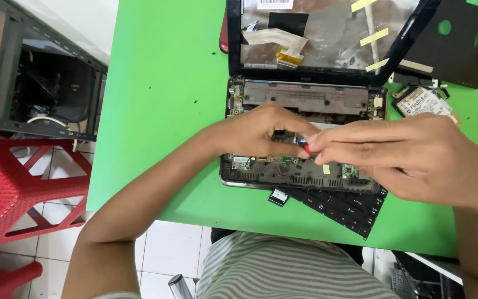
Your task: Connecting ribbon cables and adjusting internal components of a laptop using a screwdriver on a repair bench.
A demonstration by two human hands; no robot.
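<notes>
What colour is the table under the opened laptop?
Bright green: the table shows best in the head view, beneath the opened laptop.

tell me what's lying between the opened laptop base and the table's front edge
In the head view, a detached black keyboard lies there, partly tucked under the laptop base, on the green table.

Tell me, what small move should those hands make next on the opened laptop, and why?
Probably keep the left hand steadying the laptop base while the right hand works the small red-tipped tool pinched there. Both hands meet over the exposed board, so something small is likely being loosened.
</notes>
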